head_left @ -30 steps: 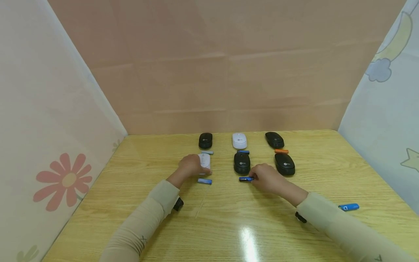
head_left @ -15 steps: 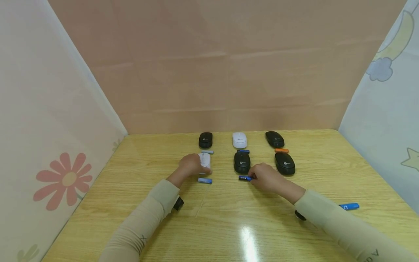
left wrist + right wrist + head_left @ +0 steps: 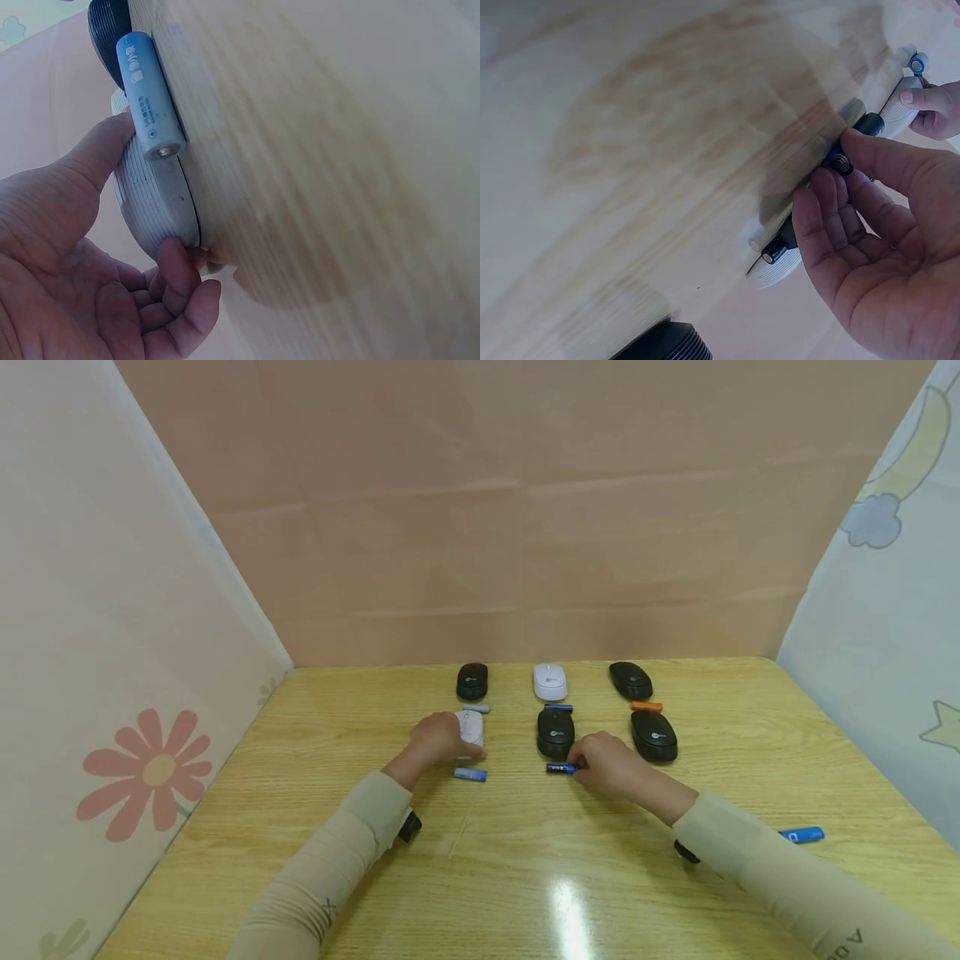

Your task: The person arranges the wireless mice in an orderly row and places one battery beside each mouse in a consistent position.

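Note:
My left hand (image 3: 438,739) grips a white computer mouse (image 3: 470,731) lying on the table, thumb on one side and fingertips on the other. Just in front of that mouse lies a light blue battery (image 3: 470,774), large in the left wrist view (image 3: 150,97) and apart from the fingers' grasp. Between thumb and fingers, my right hand (image 3: 611,767) pinches the right end of a dark blue battery (image 3: 558,768) at table level. This battery lies in front of a black mouse (image 3: 555,732). In the right wrist view, the hand (image 3: 889,240) hides part of the black mouse.
Behind stand a black mouse (image 3: 472,681), a white mouse (image 3: 550,681) and another black mouse (image 3: 631,680), with grey (image 3: 476,709), dark blue (image 3: 558,707) and orange (image 3: 647,706) batteries before them. Another black mouse (image 3: 653,736) sits right of centre; a blue object (image 3: 802,834) lies beside the right sleeve.
My right hand and forearm have shifted very slightly left, with the dark blue battery still pinched. The left hand keeps its place on the white mouse.

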`<state>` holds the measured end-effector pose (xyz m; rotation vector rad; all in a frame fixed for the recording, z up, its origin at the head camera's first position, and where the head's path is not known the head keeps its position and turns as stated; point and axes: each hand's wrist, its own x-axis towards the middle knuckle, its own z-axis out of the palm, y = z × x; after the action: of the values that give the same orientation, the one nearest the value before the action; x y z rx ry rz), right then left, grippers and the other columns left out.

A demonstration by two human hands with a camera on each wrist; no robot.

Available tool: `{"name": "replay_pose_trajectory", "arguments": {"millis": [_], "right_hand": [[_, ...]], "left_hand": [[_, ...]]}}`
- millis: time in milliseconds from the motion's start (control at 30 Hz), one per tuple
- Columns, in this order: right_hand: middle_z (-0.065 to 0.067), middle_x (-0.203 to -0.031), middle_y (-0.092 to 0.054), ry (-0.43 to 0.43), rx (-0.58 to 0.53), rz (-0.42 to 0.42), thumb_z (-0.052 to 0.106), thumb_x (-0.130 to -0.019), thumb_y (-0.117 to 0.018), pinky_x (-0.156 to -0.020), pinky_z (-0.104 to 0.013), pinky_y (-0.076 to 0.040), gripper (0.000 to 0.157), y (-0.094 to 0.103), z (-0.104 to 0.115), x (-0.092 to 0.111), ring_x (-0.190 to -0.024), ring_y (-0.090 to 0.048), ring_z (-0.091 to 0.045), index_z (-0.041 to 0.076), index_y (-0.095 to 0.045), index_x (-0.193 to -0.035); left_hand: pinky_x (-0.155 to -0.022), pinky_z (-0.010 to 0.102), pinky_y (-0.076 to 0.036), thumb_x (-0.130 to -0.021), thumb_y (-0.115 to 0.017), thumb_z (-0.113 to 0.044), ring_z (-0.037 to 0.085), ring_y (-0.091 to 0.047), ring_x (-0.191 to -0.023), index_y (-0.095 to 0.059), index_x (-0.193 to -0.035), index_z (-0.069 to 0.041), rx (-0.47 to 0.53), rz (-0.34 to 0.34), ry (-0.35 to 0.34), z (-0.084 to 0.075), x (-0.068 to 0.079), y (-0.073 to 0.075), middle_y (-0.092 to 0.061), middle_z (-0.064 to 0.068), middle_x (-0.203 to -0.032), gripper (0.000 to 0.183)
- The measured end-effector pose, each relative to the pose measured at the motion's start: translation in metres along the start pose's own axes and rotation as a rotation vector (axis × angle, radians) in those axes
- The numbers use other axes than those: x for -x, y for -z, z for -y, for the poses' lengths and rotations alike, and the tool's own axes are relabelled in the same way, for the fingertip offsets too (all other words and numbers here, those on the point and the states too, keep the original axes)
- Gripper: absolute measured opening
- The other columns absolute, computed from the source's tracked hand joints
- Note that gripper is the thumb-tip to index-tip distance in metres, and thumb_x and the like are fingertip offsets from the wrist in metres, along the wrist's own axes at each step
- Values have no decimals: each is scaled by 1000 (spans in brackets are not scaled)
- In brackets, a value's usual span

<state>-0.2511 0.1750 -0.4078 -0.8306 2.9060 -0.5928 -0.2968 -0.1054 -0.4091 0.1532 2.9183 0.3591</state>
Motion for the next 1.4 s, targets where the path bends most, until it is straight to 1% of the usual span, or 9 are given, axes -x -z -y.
{"name": "replay_pose_trajectory", "arguments": {"millis": [100, 333, 767, 933, 1167, 1400], "right_hand": [[3, -73, -61, 10, 4, 0, -1, -76, -76, -60, -30, -45, 11, -1, -2, 0, -65, -51, -11, 4, -72, -85], [3, -74, -62, 3, -2, 4, -1, -76, -76, -61, -31, -47, 11, -1, -5, -2, -67, -53, -11, 4, -71, -85], [0, -77, -64, -6, 13, 14, 0, -76, -76, -63, -33, -49, 11, 0, -5, -2, -69, -55, -12, 3, -72, -86], [-1, -78, -65, 4, 27, 9, -1, -76, -76, -64, -34, -50, 11, -1, -5, -2, -71, -57, -13, 2, -72, -86], [-1, -79, -65, -12, 25, 15, 1, -77, -76, -65, -34, -50, 11, 1, -2, -1, -71, -57, -13, 2, -72, -87], [-1, -79, -65, 1, 36, 6, 0, -76, -76, -64, -34, -50, 11, 0, -2, 0, -71, -57, -13, 2, -72, -86]], "left_hand": [[-51, 28, -39, -72, -80, -58, 17, -48, -63, -59, -86, -6, -1, 3, 4, 0, 1, 0, -56, 3, -76, 58], [-51, 28, -38, -72, -80, -58, 17, -48, -63, -58, -85, -6, 1, 4, 5, -1, 1, 1, -55, 3, -75, 57], [-50, 28, -37, -72, -80, -57, 17, -47, -63, -58, -84, -7, 6, -5, -4, -2, 2, 1, -55, 3, -75, 56], [-50, 28, -37, -72, -80, -57, 16, -47, -62, -58, -84, -7, 4, -1, -4, -2, 3, 1, -55, 3, -75, 56], [-50, 28, -38, -72, -80, -58, 16, -47, -62, -58, -84, -6, -3, 4, -1, -2, 3, 3, -54, 3, -74, 57], [-50, 28, -38, -71, -80, -58, 17, -48, -63, -58, -85, -6, 1, 7, 4, -2, 2, 2, -55, 3, -76, 58]]}}
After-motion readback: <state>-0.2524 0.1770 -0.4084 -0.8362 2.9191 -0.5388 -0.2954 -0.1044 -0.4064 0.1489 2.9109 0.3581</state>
